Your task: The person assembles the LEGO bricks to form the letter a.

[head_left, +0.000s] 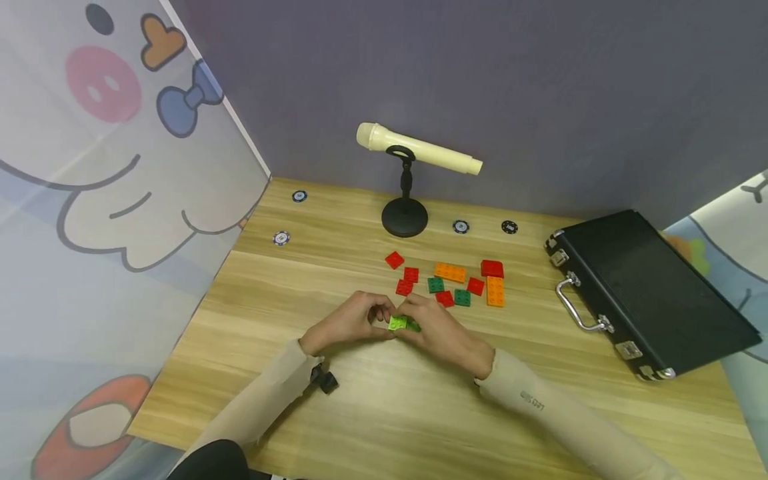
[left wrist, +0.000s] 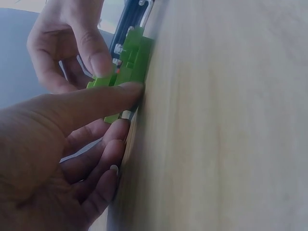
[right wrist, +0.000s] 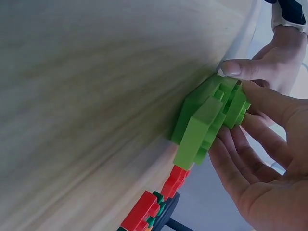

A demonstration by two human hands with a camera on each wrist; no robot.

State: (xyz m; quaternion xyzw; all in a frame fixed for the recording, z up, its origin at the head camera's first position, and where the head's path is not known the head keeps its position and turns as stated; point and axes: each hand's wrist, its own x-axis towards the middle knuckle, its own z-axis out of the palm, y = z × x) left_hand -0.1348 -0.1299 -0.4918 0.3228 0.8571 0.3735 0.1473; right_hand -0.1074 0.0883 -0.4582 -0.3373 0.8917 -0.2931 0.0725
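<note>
Several light green toy building bricks (head_left: 398, 323) are joined in a low stack close to the wooden tabletop. My left hand (head_left: 351, 320) pinches the stack's left end between thumb and fingers. From the other side my right hand (head_left: 441, 330) pinches a brick at the top of the same stack. In the right wrist view the stack (right wrist: 197, 132) is stepped, with studs facing the right palm. The left wrist view shows the left thumb across the green stack (left wrist: 139, 60), covering part of it.
Beyond the hands lie loose red bricks (head_left: 411, 274), green bricks (head_left: 462, 297) and orange bricks (head_left: 450, 272). A microphone (head_left: 432, 152) rests on a black stand (head_left: 405, 217) at the back. Poker chips (head_left: 281, 238) are scattered about. A black case (head_left: 648, 287) stands at the right.
</note>
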